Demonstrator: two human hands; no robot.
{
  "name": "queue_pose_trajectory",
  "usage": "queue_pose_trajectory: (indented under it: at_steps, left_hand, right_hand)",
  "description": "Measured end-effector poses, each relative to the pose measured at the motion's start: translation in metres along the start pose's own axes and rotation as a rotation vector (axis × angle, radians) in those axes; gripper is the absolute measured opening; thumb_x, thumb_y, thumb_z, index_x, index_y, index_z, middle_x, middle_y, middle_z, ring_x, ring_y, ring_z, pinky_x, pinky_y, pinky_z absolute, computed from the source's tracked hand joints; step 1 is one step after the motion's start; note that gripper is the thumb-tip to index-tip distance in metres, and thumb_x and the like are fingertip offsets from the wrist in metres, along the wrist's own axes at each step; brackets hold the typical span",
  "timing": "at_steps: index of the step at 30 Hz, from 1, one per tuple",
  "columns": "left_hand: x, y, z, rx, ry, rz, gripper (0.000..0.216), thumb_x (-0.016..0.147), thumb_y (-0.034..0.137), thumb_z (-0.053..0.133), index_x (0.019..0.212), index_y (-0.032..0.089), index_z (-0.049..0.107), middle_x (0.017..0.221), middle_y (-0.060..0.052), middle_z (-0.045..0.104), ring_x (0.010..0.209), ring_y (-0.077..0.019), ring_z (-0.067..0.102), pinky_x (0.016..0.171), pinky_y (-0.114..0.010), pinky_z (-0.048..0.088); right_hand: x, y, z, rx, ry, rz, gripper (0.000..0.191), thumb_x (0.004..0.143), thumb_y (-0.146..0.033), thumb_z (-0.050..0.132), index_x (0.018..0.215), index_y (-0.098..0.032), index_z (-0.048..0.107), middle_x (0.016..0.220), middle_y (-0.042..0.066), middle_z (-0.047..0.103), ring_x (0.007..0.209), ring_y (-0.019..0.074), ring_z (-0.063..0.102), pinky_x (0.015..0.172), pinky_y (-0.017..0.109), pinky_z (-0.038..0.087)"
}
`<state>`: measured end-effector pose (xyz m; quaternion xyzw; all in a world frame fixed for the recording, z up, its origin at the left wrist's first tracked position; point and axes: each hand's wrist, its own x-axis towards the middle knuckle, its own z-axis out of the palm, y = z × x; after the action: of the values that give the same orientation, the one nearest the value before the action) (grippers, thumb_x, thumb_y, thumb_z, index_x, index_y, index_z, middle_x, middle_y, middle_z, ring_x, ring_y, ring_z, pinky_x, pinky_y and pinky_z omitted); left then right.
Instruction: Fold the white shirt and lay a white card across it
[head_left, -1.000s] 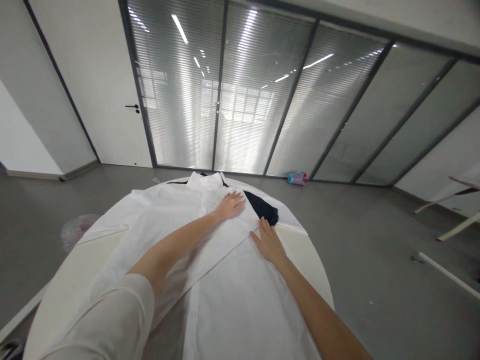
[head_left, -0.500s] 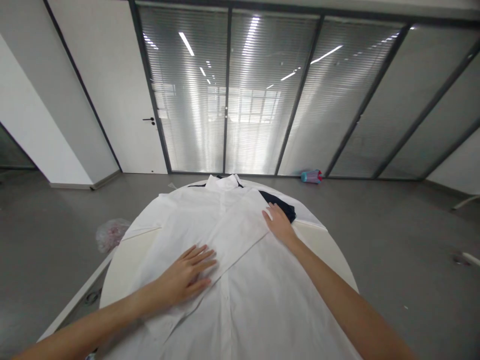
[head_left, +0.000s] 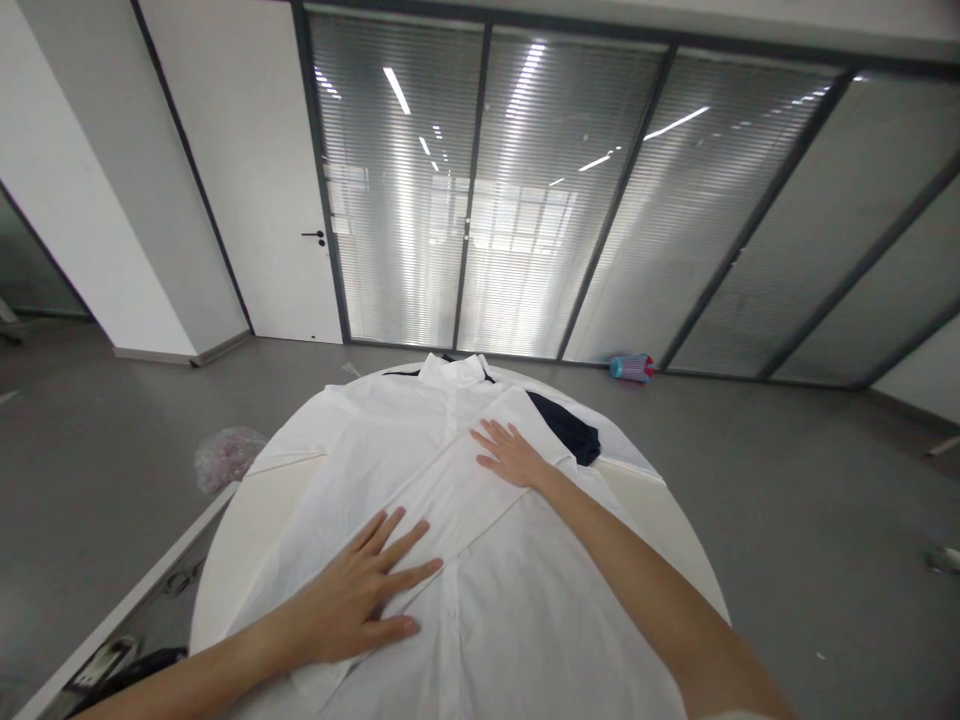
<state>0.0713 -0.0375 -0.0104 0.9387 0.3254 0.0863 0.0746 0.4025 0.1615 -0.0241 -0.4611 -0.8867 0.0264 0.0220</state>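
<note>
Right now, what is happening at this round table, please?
A person presses both hands flat on a white shirt spread over a round white table. The left hand lies on the folded sleeve near the front edge, fingers spread. The right hand rests on the chest area, farther away. A dark cloth lies beside the shirt on the right side.
</note>
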Motion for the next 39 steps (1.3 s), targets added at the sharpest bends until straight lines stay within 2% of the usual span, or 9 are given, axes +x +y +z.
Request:
queue_pose_trajectory:
  at_steps: [5,13,19,24,27,30,33,36,39]
  left_hand:
    - [-0.001,0.003,-0.004,-0.011,0.022,0.004,0.064,0.095,0.054,0.051,0.153,0.046,0.025,0.163,0.003,0.015,0.150,-0.0352,0.016,0.119,-0.058,0.022]
    - [0.020,-0.005,-0.003,-0.012,0.029,-0.043,0.066,0.097,0.053,0.048,0.156,0.039,0.022,0.163,0.000,0.019,0.151,-0.0341,0.012,0.120,-0.060,0.016]
    - [0.020,-0.001,0.000,-0.018,-0.030,-0.046,0.073,0.096,0.057,0.046,0.157,0.039,0.010,0.165,-0.002,0.008,0.151,-0.0365,0.006,0.119,-0.064,0.012]
    - [0.019,0.001,-0.005,-0.031,-0.042,-0.063,0.073,0.095,0.058,0.047,0.157,0.041,0.012,0.165,0.000,0.009,0.151,-0.0354,0.009,0.120,-0.062,0.014]
    - [0.021,0.001,-0.007,-0.038,-0.069,-0.080,0.072,0.095,0.058,0.046,0.157,0.040,0.014,0.165,-0.001,0.008,0.151,-0.0359,0.007,0.120,-0.063,0.013]
    - [0.021,0.001,-0.007,-0.048,-0.059,-0.078,0.073,0.094,0.058,0.049,0.157,0.038,0.017,0.165,-0.003,0.009,0.151,-0.0367,0.008,0.119,-0.064,0.014]
    - [0.020,0.001,-0.006,-0.048,-0.032,-0.067,0.073,0.093,0.058,0.050,0.157,0.038,0.020,0.164,-0.003,0.012,0.150,-0.0370,0.011,0.119,-0.063,0.015]
    - [0.020,0.000,-0.006,-0.034,-0.038,-0.074,0.072,0.094,0.058,0.049,0.157,0.037,0.021,0.165,-0.003,0.011,0.150,-0.0374,0.009,0.119,-0.063,0.015]
    - [0.020,0.000,-0.006,-0.027,-0.053,-0.086,0.073,0.093,0.059,0.050,0.157,0.037,0.019,0.165,-0.003,0.010,0.150,-0.0375,0.008,0.119,-0.063,0.014]
  right_hand:
    - [0.015,0.065,-0.011,-0.089,-0.030,0.289,0.067,0.101,-0.058,0.023,0.157,-0.022,0.024,0.163,0.011,0.016,0.151,0.0283,0.015,0.119,0.057,0.013]
    - [0.040,0.055,-0.004,-0.069,0.035,0.396,0.081,0.099,-0.064,0.014,0.158,-0.009,0.017,0.163,0.016,0.012,0.151,0.0263,0.011,0.120,0.053,0.009]
    - [0.063,0.084,-0.003,0.021,-0.014,0.483,0.086,0.096,-0.070,0.014,0.158,-0.011,0.015,0.164,0.014,0.009,0.152,0.0259,0.008,0.120,0.051,0.008]
    - [0.078,0.091,-0.003,-0.023,0.097,0.592,0.084,0.098,-0.064,0.014,0.155,-0.004,0.023,0.162,0.019,0.015,0.150,0.0312,0.015,0.119,0.053,0.012]
    - [0.076,0.079,0.000,-0.078,0.191,0.503,0.076,0.100,-0.058,0.017,0.155,-0.006,0.028,0.163,0.015,0.016,0.150,0.0322,0.016,0.119,0.054,0.013]
    - [0.063,0.067,0.005,-0.088,0.140,0.333,0.072,0.101,-0.056,0.018,0.154,-0.008,0.031,0.161,0.015,0.023,0.148,0.0301,0.023,0.119,0.051,0.018]
    - [0.046,0.057,0.010,-0.129,0.102,0.321,0.074,0.101,-0.058,0.019,0.153,-0.007,0.033,0.159,0.017,0.029,0.148,0.0305,0.025,0.119,0.052,0.017]
    - [0.032,0.034,0.013,-0.086,0.074,0.318,0.078,0.098,-0.063,0.015,0.155,-0.012,0.029,0.161,0.015,0.021,0.149,0.0316,0.020,0.119,0.056,0.016]
    - [0.024,0.009,0.016,-0.021,0.061,0.145,0.077,0.097,-0.068,0.013,0.158,-0.022,0.024,0.164,0.008,0.015,0.151,0.0296,0.016,0.120,0.055,0.015]
